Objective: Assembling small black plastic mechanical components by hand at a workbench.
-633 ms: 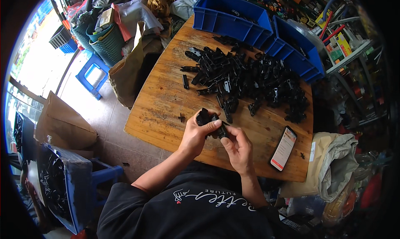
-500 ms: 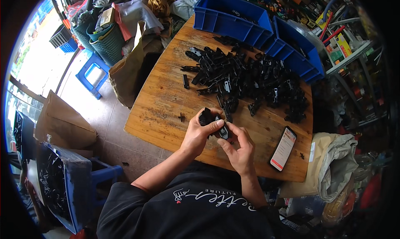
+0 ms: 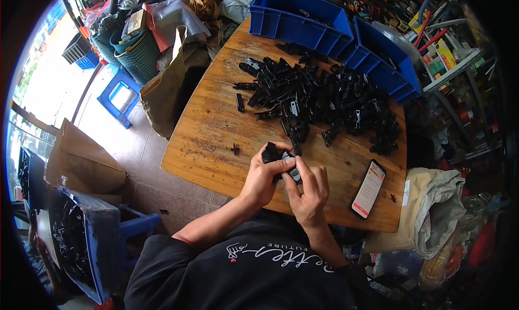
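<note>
Evidently, my left hand [image 3: 261, 179] clasps a black piece [image 3: 268, 152] while my right hand [image 3: 309, 195] pinches a silvery-faced part [image 3: 295, 173], probably light, stiff, slick; best held by its edges.

Head view: left fisheye on my head, pitched steeply down, facing ahead across the table [image 3: 205, 131]. My left grip [image 3: 261, 179] and right grip [image 3: 310, 195] fall near centre, close range; my shirt [image 3: 238, 266] sits bottom centre, blue bins [image 3: 294, 28] farther off up top; edges bend, corners black.
</note>
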`<act>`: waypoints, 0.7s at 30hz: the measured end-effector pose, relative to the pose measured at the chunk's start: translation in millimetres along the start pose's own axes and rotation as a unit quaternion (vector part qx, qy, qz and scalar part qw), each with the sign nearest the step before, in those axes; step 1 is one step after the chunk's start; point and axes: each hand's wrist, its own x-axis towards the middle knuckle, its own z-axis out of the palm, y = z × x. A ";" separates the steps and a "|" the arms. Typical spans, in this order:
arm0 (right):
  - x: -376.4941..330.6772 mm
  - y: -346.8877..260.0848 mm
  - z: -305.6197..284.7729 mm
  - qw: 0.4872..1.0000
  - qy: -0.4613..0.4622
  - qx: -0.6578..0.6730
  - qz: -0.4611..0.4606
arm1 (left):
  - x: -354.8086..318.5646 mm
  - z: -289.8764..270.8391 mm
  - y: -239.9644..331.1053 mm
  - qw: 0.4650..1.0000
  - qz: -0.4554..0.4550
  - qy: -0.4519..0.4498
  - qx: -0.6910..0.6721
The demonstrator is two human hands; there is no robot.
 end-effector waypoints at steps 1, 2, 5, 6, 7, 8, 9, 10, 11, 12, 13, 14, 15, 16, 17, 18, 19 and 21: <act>-1.4 1.6 1.2 1.000 -0.001 0.001 0.001 | -1.5 -1.9 -0.4 1.000 -0.001 0.002 0.000; -1.8 5.6 1.9 0.999 -0.006 0.043 0.011 | -1.6 -2.4 -0.7 1.000 -0.023 0.011 -0.014; 0.4 9.5 -3.4 0.990 -0.031 0.125 0.063 | -1.4 -4.0 -4.1 0.998 -0.048 0.023 -0.042; 0.6 9.6 -3.8 0.985 -0.043 0.142 0.089 | -0.2 -5.9 -6.3 0.998 -0.042 0.019 -0.041; 0.6 10.0 -4.6 0.979 -0.054 0.159 0.115 | 0.2 -7.2 -7.4 0.998 -0.036 0.015 -0.039; 0.4 12.3 -8.8 0.978 -0.087 0.152 0.113 | 0.5 -6.2 -7.2 0.998 -0.037 0.014 -0.039; -1.7 14.6 -8.6 0.978 -0.085 0.150 0.113 | 0.4 -4.6 -6.4 1.000 -0.013 0.006 -0.018; -5.1 18.4 -6.5 0.963 -0.057 0.226 0.132 | -0.1 -2.7 -5.3 1.000 0.012 -0.002 0.002; -4.8 20.2 -4.6 0.941 -0.030 0.303 0.148 | 0.5 -1.7 -2.8 1.000 0.013 -0.003 0.003; -4.1 18.8 -7.3 0.912 -0.050 0.348 0.213 | 0.6 -0.1 0.8 0.997 0.046 -0.017 0.064; -0.3 15.3 -7.8 0.904 -0.048 0.357 0.232 | 0.5 2.2 4.5 0.988 0.079 -0.032 0.125; -0.5 15.7 -1.9 0.866 -0.042 0.428 0.255 | -1.1 7.0 8.3 0.981 0.062 -0.051 0.179; -2.0 16.3 6.5 0.823 -0.037 0.495 0.276 | 2.2 6.0 5.1 0.952 0.064 -0.088 0.287; -3.9 12.4 14.6 0.822 -0.003 0.488 0.293 | 5.3 9.9 0.3 0.930 0.123 -0.083 0.335; -4.2 9.6 22.4 0.809 0.034 0.493 0.317 | 8.9 15.6 -5.9 0.903 0.183 -0.075 0.381; -2.7 12.3 24.9 0.782 0.039 0.546 0.297 | 10.1 24.0 -13.3 0.917 0.194 -0.070 0.342; 1.1 14.4 26.4 0.752 0.041 0.597 0.275 | 13.4 30.4 -17.3 0.845 0.270 -0.046 0.460; 12.2 16.4 29.1 0.728 0.004 0.642 0.241 | 19.4 41.4 -19.2 0.803 0.313 -0.005 0.507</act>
